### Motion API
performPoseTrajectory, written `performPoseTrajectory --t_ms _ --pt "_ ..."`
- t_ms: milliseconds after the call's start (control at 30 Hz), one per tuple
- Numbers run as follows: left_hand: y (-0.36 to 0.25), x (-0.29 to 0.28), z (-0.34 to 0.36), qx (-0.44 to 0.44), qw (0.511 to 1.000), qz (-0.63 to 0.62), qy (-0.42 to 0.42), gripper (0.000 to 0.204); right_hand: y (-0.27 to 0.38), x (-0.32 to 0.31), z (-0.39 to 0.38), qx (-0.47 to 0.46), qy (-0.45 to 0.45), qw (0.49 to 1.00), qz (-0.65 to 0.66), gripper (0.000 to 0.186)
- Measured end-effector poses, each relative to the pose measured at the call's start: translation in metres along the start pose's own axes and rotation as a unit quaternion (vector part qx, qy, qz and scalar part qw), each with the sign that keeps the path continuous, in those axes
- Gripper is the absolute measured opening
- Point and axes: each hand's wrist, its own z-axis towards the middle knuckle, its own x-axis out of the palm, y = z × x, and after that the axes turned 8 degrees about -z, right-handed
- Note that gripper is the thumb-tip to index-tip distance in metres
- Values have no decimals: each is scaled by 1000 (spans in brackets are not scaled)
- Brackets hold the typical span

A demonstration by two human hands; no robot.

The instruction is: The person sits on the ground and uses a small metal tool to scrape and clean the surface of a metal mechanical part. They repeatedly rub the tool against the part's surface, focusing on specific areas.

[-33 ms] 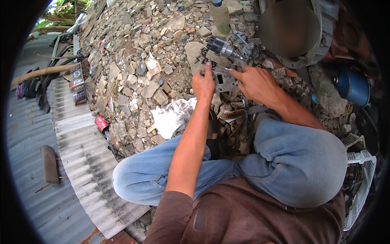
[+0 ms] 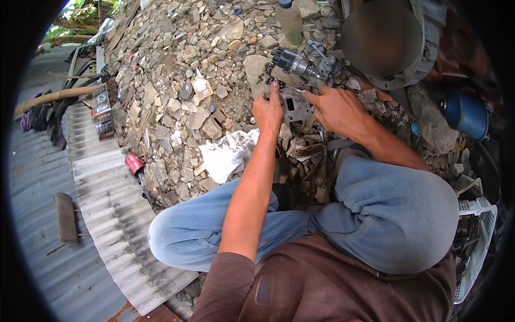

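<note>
My left hand (image 2: 267,111) is closed on the left edge of a flat grey metal plate (image 2: 303,112) with a dark rectangular slot and small holes, thumb pointing away from me. At the plate's upper right, my right hand (image 2: 339,111) is closed, its index finger stretched along a small, thin, shiny piece too little to name. Just beyond the plate lie a distributor (image 2: 290,60) with a dark studded cap and a grey cast-metal part (image 2: 328,65), both on the rubble. A ratchet-like metal tool (image 2: 322,137) rests near my right wrist.
Broken stones cover the ground. A white cloth (image 2: 228,155) lies left of my forearm. Beyond stands a cloudy bottle (image 2: 290,24); a large round metal housing (image 2: 429,32) and a blue canister (image 2: 465,115) are at right. Corrugated sheets (image 2: 107,204) lie left, a white plastic basket (image 2: 485,231) right.
</note>
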Motion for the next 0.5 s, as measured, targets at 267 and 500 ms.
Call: performPoseTrajectory --t_ms 267,500 --pt "-2 1 -2 -7 1000 -17 11 83 0 0 -4 -3 -1 1000 10 52" --pt "-1 2 -3 15 1000 -7 -11 86 0 2 -4 5 -2 1000 20 52"
